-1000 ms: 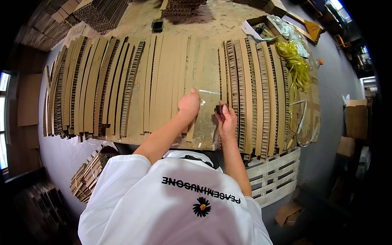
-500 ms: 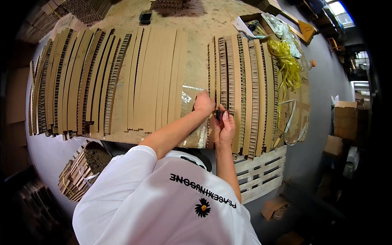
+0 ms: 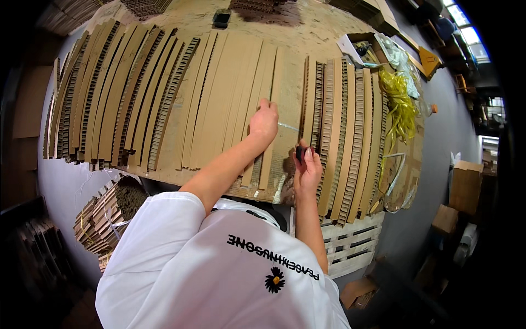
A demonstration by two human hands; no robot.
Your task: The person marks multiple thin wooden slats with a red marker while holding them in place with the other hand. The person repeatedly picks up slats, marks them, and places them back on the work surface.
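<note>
My left hand (image 3: 263,122) is closed over a long tan honeycomb-cardboard strip (image 3: 267,167), which lies at the right end of a flat row of strips (image 3: 227,88) in the middle of the table. Its fingertips are partly hidden. Farther right, my right hand (image 3: 308,172) pinches a small black and dark-red object (image 3: 301,153) between thumb and fingers; its kind I cannot make out. That hand is just left of a group of strips (image 3: 341,137), several of them standing on edge with their honeycomb cells showing.
More strips (image 3: 118,93) stand packed at the left. A small black tray (image 3: 222,18) sits at the far side. Yellow strapping (image 3: 395,104) and an open box (image 3: 361,49) are at the right. A white pallet (image 3: 353,241) lies below the table's near edge.
My left hand has moved left from the right-hand group, and a strip now lies beside the middle row under it. My right hand still holds the small dark object. The view has shifted slightly.
</note>
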